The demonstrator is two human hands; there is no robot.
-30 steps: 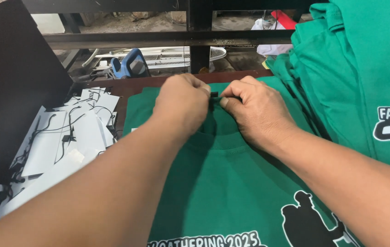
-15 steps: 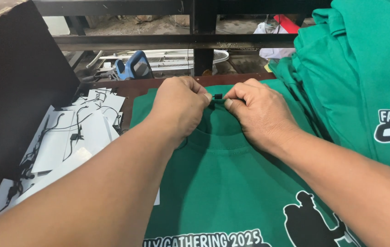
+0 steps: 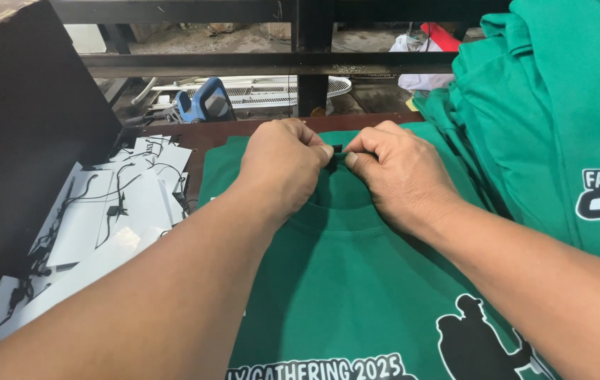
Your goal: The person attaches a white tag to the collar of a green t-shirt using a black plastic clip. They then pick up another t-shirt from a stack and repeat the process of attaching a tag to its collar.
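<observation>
A green T-shirt point(image 3: 356, 281) with white lettering and a black silhouette print lies flat before me, its collar pointing away. My left hand point(image 3: 282, 165) and my right hand point(image 3: 402, 172) meet at the back of the collar. Both pinch a small black piece point(image 3: 336, 149) between thumb and fingertips at the neckline. What the black piece is, I cannot make out; the fingers hide most of it.
A heap of white hang tags with black strings point(image 3: 103, 211) lies to the left, against a dark board point(image 3: 25, 127). A stack of green printed shirts point(image 3: 560, 119) rises on the right. Beyond the table edge are a dark metal frame point(image 3: 300, 63) and a blue object point(image 3: 205, 102).
Both hands stay pinched together at the collar; only slight finger shifts and a small camera movement show.
</observation>
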